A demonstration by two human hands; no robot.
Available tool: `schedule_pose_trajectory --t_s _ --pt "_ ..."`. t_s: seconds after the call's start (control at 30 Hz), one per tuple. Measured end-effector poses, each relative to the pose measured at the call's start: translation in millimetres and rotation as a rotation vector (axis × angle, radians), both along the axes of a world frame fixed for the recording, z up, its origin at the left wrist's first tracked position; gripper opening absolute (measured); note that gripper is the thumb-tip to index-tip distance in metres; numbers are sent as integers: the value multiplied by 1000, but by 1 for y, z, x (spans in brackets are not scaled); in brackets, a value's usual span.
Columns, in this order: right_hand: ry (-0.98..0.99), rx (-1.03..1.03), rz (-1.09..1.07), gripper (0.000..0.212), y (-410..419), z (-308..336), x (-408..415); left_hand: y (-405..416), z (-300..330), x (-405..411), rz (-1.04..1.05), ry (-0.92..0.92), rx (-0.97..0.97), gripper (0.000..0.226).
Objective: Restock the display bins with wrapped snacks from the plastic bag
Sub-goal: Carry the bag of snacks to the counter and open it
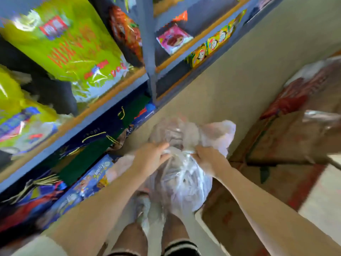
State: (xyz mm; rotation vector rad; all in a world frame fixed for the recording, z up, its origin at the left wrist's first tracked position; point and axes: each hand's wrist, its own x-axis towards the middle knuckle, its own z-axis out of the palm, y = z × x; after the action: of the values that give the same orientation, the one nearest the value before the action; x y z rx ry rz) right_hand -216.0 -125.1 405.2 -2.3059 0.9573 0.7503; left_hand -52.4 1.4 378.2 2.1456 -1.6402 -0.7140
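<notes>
The plastic bag (pixel 181 174), held low above the floor (pixel 230 85) beside the shelves (pixel 103 100), is gripped at its gathered neck by the left hand (pixel 151 156) and right hand (pixel 208 159), and tearing could be caused by hard pulling.

Blue shelving (pixel 147 52) with wood-edged boards on the left, packed with bright packets. Beige floor (pixel 239 71) alongside, evenly lit. Brown cardboard boxes (pixel 287 137) at right.
</notes>
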Motion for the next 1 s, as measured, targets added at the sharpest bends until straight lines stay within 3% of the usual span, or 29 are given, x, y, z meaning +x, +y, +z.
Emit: schedule_pose_trajectory --t_s 0.13,0.3,0.4,0.53,0.63,0.8,0.9,1.0 --pt "-102 -69 -53 35 26 86 -5 13 91 -3 26 -69 30 33" --pt "-182 -89 -161 34 95 141 -26 61 153 -1 -74 -64 33 29" --pt "-196 -81 -249 36 152 156 -42 98 170 -7 -194 -73 -5 29" --pt "-187 -108 -375 39 213 181 -73 136 202 -29 -335 45 -99 23" --pt "-136 -149 -475 43 251 205 -103 156 220 -57 -442 97 -57 33" --pt "-108 -144 -640 44 326 216 -173 199 217 -125 -613 141 -33 29" --pt "-114 -124 -716 43 372 215 -221 226 216 -178 -726 222 -11 44" --pt "-175 -104 -832 36 414 216 -274 248 218 -234 -819 227 9 32"
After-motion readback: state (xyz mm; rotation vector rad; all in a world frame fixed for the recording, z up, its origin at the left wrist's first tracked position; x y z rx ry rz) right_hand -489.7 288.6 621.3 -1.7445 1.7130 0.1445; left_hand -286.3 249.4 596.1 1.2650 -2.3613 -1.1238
